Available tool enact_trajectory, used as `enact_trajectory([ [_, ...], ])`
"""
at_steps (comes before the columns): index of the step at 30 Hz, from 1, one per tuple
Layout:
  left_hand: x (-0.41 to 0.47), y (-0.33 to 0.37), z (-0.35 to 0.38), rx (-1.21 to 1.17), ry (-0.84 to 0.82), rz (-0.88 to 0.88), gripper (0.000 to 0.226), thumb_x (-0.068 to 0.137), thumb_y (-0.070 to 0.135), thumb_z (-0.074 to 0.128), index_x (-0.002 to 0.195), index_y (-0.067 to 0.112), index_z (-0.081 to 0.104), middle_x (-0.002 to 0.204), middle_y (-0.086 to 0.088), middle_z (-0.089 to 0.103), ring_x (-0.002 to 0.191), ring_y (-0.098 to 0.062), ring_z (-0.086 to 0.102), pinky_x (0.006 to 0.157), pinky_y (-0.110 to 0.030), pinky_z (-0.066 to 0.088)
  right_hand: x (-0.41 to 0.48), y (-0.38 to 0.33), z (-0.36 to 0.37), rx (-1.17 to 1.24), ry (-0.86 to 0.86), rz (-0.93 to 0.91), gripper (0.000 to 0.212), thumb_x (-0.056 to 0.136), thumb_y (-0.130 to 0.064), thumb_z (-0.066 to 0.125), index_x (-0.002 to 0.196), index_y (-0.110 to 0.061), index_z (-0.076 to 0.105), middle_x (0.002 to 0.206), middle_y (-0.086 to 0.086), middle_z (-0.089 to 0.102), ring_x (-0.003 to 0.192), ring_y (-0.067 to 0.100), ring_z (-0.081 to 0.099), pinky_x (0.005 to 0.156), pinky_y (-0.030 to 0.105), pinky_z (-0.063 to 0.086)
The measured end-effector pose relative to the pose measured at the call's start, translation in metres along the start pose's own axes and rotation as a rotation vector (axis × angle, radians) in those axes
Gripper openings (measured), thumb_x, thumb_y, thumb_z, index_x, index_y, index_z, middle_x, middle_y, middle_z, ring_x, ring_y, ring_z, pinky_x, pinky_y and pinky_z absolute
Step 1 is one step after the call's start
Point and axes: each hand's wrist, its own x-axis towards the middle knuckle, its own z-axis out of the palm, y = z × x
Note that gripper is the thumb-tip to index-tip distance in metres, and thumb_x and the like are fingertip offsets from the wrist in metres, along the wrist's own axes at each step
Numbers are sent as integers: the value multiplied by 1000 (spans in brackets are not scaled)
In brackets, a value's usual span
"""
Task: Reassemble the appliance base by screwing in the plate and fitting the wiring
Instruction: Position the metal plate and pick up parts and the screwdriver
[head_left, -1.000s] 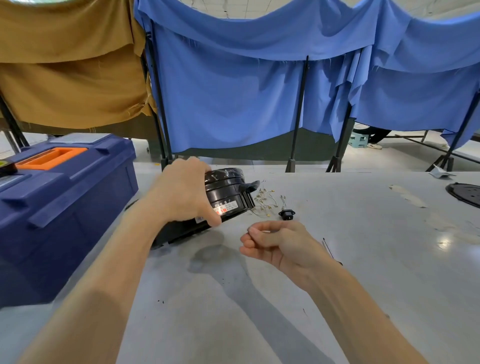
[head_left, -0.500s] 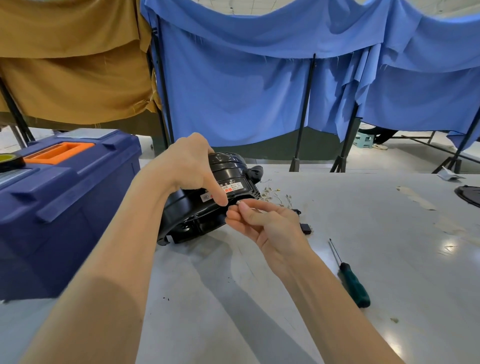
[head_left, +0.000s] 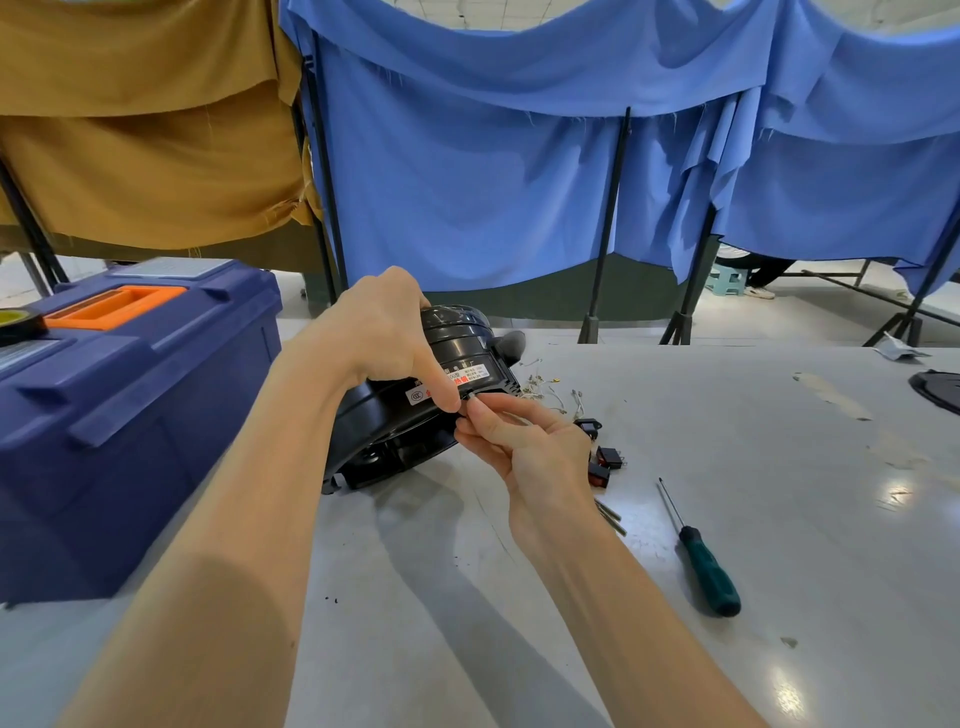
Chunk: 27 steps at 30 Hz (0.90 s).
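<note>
Grey table | base tilted, left hand gripping | right hand pinching part

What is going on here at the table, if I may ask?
A person is putting a black appliance base back together on the grey table. The left hand holds it tilted up on its edge, thumb on its label, while the right hand pinches a small piece, too small to identify, against the rim beside that label. A green-handled screwdriver lies unused to the right, with small switches and loose wires next to the base.
</note>
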Motion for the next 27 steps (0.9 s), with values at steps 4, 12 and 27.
enact_trajectory([
  [4, 2, 0, 0, -3, -9, -1, 78, 36, 32, 96, 101, 2, 67, 91, -9, 69, 87, -31, 67, 80, -47, 58, 0, 3, 1, -29, 32, -28, 10, 76, 8, 74, 81, -1, 74, 73, 12, 73, 67, 21, 71, 74, 30, 61],
  [12, 3, -1, 0, -7, -18, -4, 81, 38, 32, 97, 106, 1, 65, 99, -10, 68, 93, -32, 65, 84, -47, 57, 0, 5, 0, -12, 9, -61, 11, 75, 8, 74, 81, -1, 75, 78, 14, 74, 69, 22, 71, 76, 30, 61],
  [27, 3, -1, 2, -1, -18, -4, 80, 37, 34, 96, 104, 4, 65, 93, -10, 69, 90, -31, 65, 81, -47, 57, 0, 8, 3, -144, 62, -219, 14, 74, 6, 78, 76, -8, 76, 70, 6, 74, 63, 16, 70, 67, 21, 58],
])
